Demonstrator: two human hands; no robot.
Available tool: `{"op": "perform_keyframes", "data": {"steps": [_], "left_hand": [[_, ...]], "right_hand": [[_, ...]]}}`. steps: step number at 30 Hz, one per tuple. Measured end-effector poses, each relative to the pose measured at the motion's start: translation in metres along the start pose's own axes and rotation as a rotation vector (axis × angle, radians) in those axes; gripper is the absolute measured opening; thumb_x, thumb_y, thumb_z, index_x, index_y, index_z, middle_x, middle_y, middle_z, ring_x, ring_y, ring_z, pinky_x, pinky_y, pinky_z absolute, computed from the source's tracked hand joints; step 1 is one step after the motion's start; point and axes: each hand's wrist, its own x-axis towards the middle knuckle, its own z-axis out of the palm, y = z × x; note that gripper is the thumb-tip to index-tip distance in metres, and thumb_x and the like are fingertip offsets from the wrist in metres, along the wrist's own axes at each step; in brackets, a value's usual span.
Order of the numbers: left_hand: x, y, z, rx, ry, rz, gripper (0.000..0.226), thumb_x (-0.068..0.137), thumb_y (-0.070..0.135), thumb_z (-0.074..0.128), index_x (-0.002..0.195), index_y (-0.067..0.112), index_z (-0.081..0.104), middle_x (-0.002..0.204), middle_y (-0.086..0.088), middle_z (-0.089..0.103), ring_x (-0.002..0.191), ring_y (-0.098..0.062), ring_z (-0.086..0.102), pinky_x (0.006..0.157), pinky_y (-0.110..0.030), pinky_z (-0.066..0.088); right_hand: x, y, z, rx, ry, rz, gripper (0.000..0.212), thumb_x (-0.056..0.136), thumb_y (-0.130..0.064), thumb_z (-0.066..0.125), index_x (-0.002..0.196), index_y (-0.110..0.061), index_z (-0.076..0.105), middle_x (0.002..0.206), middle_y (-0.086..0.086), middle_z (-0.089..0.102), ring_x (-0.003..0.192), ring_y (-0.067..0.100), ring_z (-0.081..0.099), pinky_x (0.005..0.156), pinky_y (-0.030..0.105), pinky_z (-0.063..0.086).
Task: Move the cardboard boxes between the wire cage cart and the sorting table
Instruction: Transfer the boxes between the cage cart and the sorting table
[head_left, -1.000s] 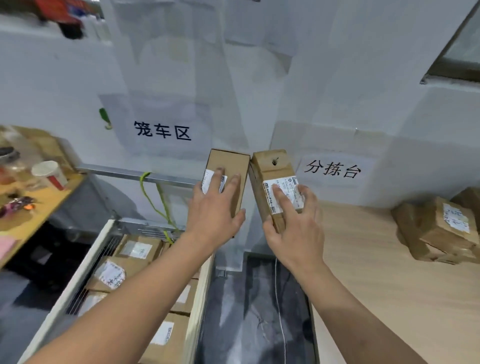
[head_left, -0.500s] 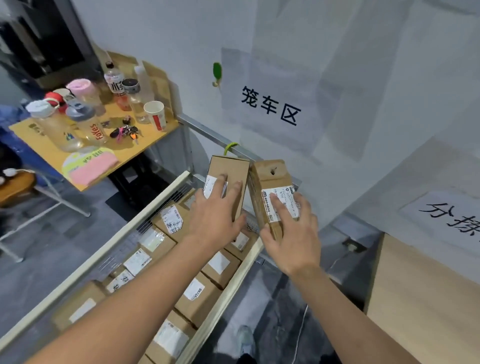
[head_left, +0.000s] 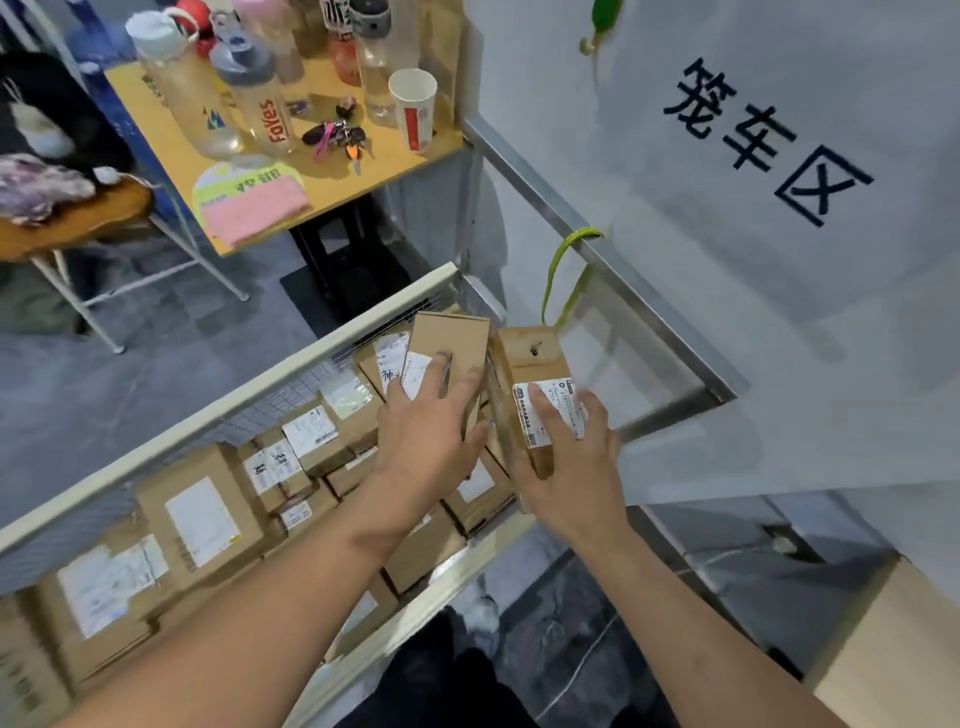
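Observation:
My left hand (head_left: 431, 431) grips a small flat cardboard box (head_left: 452, 338) with a white label. My right hand (head_left: 566, 467) grips a taller cardboard box (head_left: 530, 369) with a printed label and a small hole near its top. Both boxes are held side by side above the far end of the wire cage cart (head_left: 234, 395). Inside the cart lie several labelled cardboard boxes (head_left: 197, 519). A corner of the wooden sorting table (head_left: 898, 654) shows at the lower right.
A yellow side table (head_left: 332, 176) at upper left carries bottles, a paper cup (head_left: 415, 109), keys and a pink cloth. A green strap (head_left: 561, 270) hangs from the cart's metal rail (head_left: 597, 244) by the white wall. A folding chair stands at far left.
The view has swung left from the sorting table to the cage cart. Both hands have carried their two boxes over the cart and lower towards the boxes inside.

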Motion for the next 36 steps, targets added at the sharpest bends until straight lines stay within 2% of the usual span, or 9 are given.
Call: {"op": "perform_keyframes", "data": {"steps": [4,10,15,18,21,25,28,33,36], "left_hand": [[0.012,-0.031,0.034,-0.065,-0.042,-0.006,0.064,0.099,0.053,0.052,0.156,0.05,0.024,0.17,0.001,0.014,0.13,-0.053,0.04,0.102,-0.062,0.047],[0.024,-0.051,0.083,-0.055,-0.176,-0.076,0.063,0.1,0.064,0.039,0.157,0.056,0.013,0.168,0.004,0.01,0.124,-0.046,0.045,0.098,-0.053,0.051],[0.034,-0.049,0.132,0.006,-0.228,-0.052,0.064,0.101,0.065,0.034,0.16,0.05,0.012,0.168,-0.001,0.016,0.119,-0.044,0.055,0.095,-0.048,0.052],[0.042,-0.043,0.165,-0.025,-0.324,-0.097,0.064,0.102,0.065,0.033,0.159,0.052,0.007,0.169,0.0,0.009,0.125,-0.045,0.047,0.102,-0.051,0.049],[0.046,-0.036,0.194,-0.134,-0.41,-0.18,0.063,0.102,0.061,0.04,0.157,0.055,0.011,0.167,0.004,0.008,0.123,-0.045,0.043,0.098,-0.051,0.051],[0.053,-0.027,0.225,-0.174,-0.435,-0.234,0.062,0.102,0.058,0.045,0.157,0.056,0.017,0.165,0.002,0.008,0.122,-0.046,0.043,0.091,-0.048,0.053],[0.063,-0.028,0.246,-0.203,-0.443,-0.277,0.061,0.102,0.056,0.045,0.157,0.056,0.018,0.165,0.002,0.008,0.123,-0.05,0.042,0.095,-0.05,0.052],[0.079,-0.034,0.278,-0.226,-0.436,-0.334,0.06,0.101,0.056,0.047,0.156,0.054,0.022,0.159,-0.003,0.016,0.118,-0.051,0.047,0.098,-0.053,0.051],[0.083,-0.035,0.296,-0.225,-0.431,-0.349,0.063,0.099,0.06,0.049,0.156,0.051,0.025,0.153,-0.007,0.018,0.114,-0.052,0.05,0.098,-0.055,0.05]], "right_hand": [[0.02,0.001,0.037,0.03,-0.114,0.05,0.075,0.092,-0.056,0.061,0.155,-0.058,0.021,0.165,0.001,0.007,0.149,0.041,0.015,0.114,0.063,0.036],[0.052,0.009,0.07,-0.02,-0.24,0.101,0.071,0.092,-0.051,0.062,0.155,-0.055,0.03,0.165,0.0,0.01,0.149,0.033,0.015,0.118,0.052,0.03],[0.078,0.035,0.096,-0.09,-0.304,0.139,0.073,0.09,-0.05,0.063,0.155,-0.054,0.031,0.167,0.001,0.012,0.15,0.032,0.017,0.117,0.052,0.031],[0.086,0.056,0.116,-0.116,-0.317,0.149,0.071,0.089,-0.051,0.064,0.154,-0.051,0.036,0.165,0.003,0.017,0.146,0.033,0.022,0.115,0.049,0.033],[0.097,0.075,0.136,-0.106,-0.331,0.185,0.068,0.086,-0.053,0.067,0.15,-0.047,0.044,0.162,0.001,0.021,0.143,0.034,0.027,0.112,0.049,0.038],[0.114,0.093,0.154,-0.089,-0.35,0.252,0.067,0.083,-0.053,0.072,0.146,-0.047,0.049,0.16,-0.002,0.026,0.144,0.031,0.03,0.109,0.05,0.043],[0.131,0.1,0.168,-0.11,-0.371,0.24,0.066,0.078,-0.054,0.074,0.141,-0.046,0.054,0.148,-0.001,0.037,0.134,0.03,0.041,0.105,0.05,0.047],[0.163,0.111,0.19,-0.254,-0.486,0.134,0.073,0.08,-0.055,0.078,0.145,-0.045,0.047,0.15,0.005,0.035,0.131,0.034,0.042,0.104,0.048,0.042],[0.169,0.127,0.205,-0.303,-0.557,0.091,0.087,0.077,-0.041,0.083,0.149,-0.047,0.035,0.157,0.007,0.021,0.135,0.04,0.033,0.111,0.051,0.034]]}}
